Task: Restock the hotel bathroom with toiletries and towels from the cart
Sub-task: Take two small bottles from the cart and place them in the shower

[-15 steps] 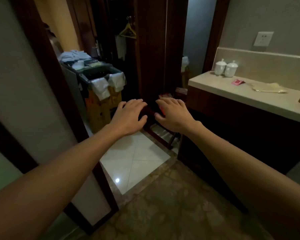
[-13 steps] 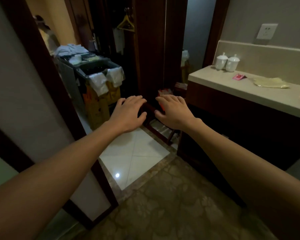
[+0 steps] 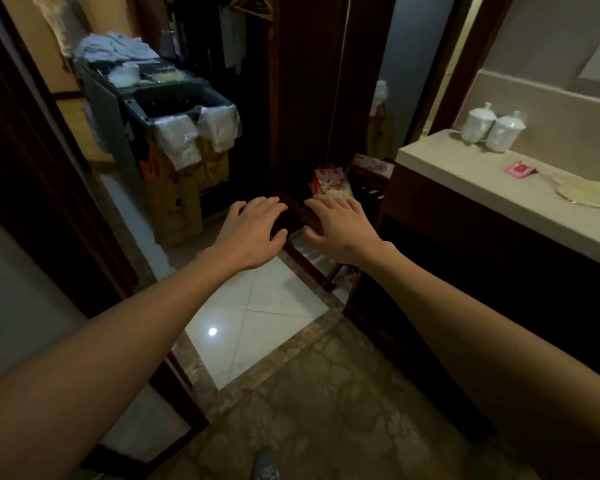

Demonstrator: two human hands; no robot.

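A grey housekeeping cart (image 3: 118, 109) stands in the doorway at the upper left. White towels or linen (image 3: 115, 48) are piled on its far end, and small white packets (image 3: 123, 76) lie in its top tray. Two clear plastic bags (image 3: 179, 138) hang over its near rim, above yellow sacks (image 3: 174, 202). My left hand (image 3: 252, 232) and my right hand (image 3: 336, 230) are stretched out side by side in mid-air, palms down, fingers relaxed, holding nothing. Both hover well short of the cart.
A beige counter (image 3: 499, 202) on dark cabinets runs along the right, with two white lidded cups (image 3: 492, 128), a pink sachet (image 3: 518, 169) and a yellowish cloth (image 3: 589, 192). A dark wooden rack (image 3: 305, 216) with red-and-white packets (image 3: 329, 183) stands under my hands. A dark door frame (image 3: 45, 188) is at left.
The view has moved forward and tipped down, so the cart and the counter look nearer. Both hands stay outstretched and hold nothing.
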